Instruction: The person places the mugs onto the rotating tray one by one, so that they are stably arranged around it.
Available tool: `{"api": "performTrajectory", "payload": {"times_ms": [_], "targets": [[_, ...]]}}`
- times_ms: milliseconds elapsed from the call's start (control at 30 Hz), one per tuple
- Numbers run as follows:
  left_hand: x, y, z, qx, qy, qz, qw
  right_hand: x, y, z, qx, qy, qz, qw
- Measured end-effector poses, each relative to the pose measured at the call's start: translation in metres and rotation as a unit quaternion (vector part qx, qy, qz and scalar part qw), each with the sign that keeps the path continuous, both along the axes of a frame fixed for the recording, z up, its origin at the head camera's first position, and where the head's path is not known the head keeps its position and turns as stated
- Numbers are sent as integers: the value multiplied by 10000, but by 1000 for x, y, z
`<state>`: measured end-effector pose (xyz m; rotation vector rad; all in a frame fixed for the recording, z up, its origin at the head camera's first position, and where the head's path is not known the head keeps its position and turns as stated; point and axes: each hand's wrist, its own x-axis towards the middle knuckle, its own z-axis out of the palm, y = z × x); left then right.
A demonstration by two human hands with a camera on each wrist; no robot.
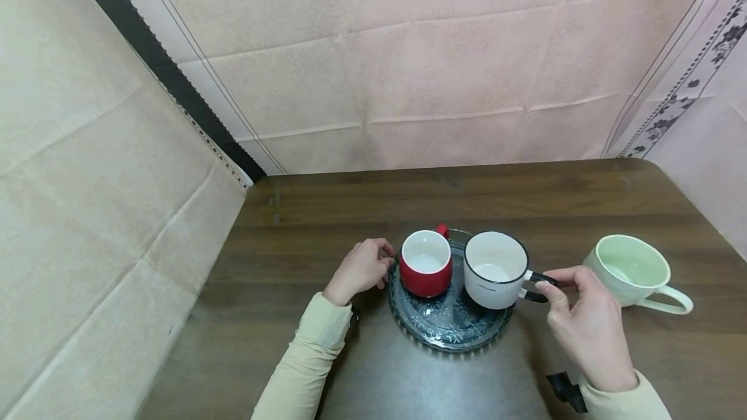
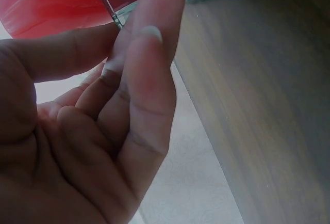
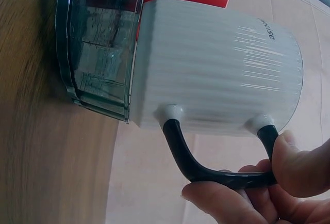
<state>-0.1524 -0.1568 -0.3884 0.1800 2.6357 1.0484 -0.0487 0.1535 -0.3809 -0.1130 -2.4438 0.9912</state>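
A round patterned glass tray (image 1: 452,329) sits on the table with two mugs standing on it. On its left side is a small red mug (image 1: 426,282) with a white inside; its red handle points to the back. A white enamel mug (image 1: 493,291) with a dark rim stands on the right side. My right hand (image 1: 589,326) pinches the white mug's black handle (image 3: 180,154) between thumb and fingers. At the tray's left edge, beside the red mug, my left hand (image 1: 363,271) holds the glass rim (image 2: 114,15) with its fingers bent.
A pale green mug (image 1: 624,277) stands just beyond my right hand, its handle turned right. The brown wooden table (image 1: 280,342) extends around the tray. Light patterned cloth (image 1: 438,70) hangs behind the table, with more at both sides.
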Motion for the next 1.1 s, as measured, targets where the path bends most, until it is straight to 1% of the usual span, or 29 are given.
{"api": "performTrajectory", "payload": {"times_ms": [233,500,733,900,1100], "targets": [[0,0,-1,15,-4,-1,10000,-1,-2,-2,-43,79,59,9999],[0,0,-1,56,17,-4,10000,-3,-3,-4,-27,44,73,10000],[-1,-1,-3,112,131,-135,9998,-4,-4,-5,-109,91,155,9998],[-1,-2,-4,128,106,-135,9998,-4,-5,-9,-112,16,142,9998],[-1,-2,-3,151,123,-128,9997,-6,-5,-11,-144,55,165,9997]]}}
